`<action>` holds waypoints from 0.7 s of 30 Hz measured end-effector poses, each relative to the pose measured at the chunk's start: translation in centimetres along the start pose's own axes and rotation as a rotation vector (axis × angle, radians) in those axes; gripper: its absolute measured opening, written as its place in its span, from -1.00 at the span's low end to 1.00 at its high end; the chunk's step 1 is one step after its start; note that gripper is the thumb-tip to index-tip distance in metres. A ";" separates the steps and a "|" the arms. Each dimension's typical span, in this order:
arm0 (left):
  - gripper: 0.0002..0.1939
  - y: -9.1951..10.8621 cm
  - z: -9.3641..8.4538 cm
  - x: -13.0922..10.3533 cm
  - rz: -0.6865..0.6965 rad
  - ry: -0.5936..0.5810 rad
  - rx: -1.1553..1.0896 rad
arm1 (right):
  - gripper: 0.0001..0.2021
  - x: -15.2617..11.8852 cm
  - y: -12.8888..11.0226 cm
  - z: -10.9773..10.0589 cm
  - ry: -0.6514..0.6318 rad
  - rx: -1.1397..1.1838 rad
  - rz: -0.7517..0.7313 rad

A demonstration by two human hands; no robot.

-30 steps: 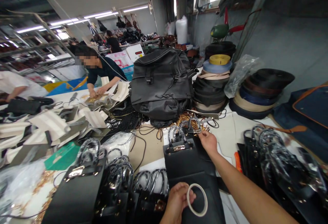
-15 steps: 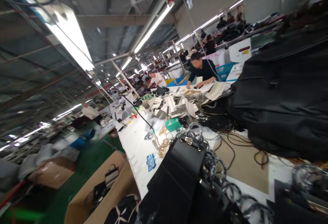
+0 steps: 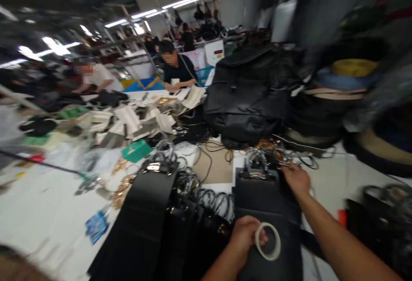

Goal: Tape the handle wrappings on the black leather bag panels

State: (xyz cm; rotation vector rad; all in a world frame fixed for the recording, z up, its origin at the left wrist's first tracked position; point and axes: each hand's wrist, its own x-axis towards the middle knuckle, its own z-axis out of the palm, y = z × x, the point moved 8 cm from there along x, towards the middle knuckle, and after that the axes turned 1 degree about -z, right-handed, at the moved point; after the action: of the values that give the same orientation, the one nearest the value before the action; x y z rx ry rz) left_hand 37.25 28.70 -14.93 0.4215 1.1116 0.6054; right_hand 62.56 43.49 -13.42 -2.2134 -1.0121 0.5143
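Note:
My left hand (image 3: 246, 234) is closed on a roll of pale tape (image 3: 268, 241), held upright over a flat black bag panel (image 3: 267, 199). That panel has a wrapped handle and a metal fitting at its top. Beyond its upper right corner, my right hand (image 3: 296, 180) reaches to small metal and dark pieces (image 3: 273, 156); its fingertips are pinched together, and what they hold is too small and blurred to name. Left of my hands lies another black panel (image 3: 144, 203) with a handle, beside a row of wrapped handles (image 3: 212, 201).
A large black bag (image 3: 251, 92) stands behind the panels, with stacked rolls (image 3: 325, 113) to its right. Pale pieces (image 3: 135, 122), a green box (image 3: 137, 150) and a blue packet (image 3: 96, 227) lie leftward. A person in dark clothes (image 3: 180, 68) works across the table.
The view has swung right and down toward the table. Both my hands and the tape roll have come into view, along with the right-hand black panel and the stacked rolls.

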 end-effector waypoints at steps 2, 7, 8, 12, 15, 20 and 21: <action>-0.75 0.9 -0.6 -0.2 0.041 -0.011 0.050 | -0.66 0.2 3.3 -3.2 0.029 -0.079 0.090; -0.70 6.1 -3.4 -2.9 0.343 0.092 0.408 | -0.67 0.8 2.8 -2.8 0.037 -0.040 0.093; -0.70 6.6 -3.6 -3.2 0.352 0.098 0.440 | -0.66 0.8 2.5 -2.7 0.035 -0.016 0.090; -0.71 6.8 -2.8 -3.0 0.339 0.063 0.469 | -0.62 -0.5 2.4 -3.6 0.019 0.119 0.069; -0.76 6.6 -1.7 -2.0 0.335 0.053 0.456 | -0.45 -3.9 3.8 -4.9 0.032 0.220 0.067; -0.84 6.5 -1.2 -0.8 0.343 0.126 0.411 | -0.46 -12.1 7.5 -5.4 -0.068 0.254 0.114; -0.85 6.6 -1.3 -0.6 0.349 0.145 0.406 | -0.46 -13.4 8.0 -5.4 -0.086 0.224 0.110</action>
State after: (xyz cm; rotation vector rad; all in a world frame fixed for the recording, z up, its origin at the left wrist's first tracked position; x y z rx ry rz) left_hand 34.30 33.36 -11.06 0.9479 1.3150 0.7233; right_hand 61.49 27.04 -13.99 -2.0693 -0.8345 0.7413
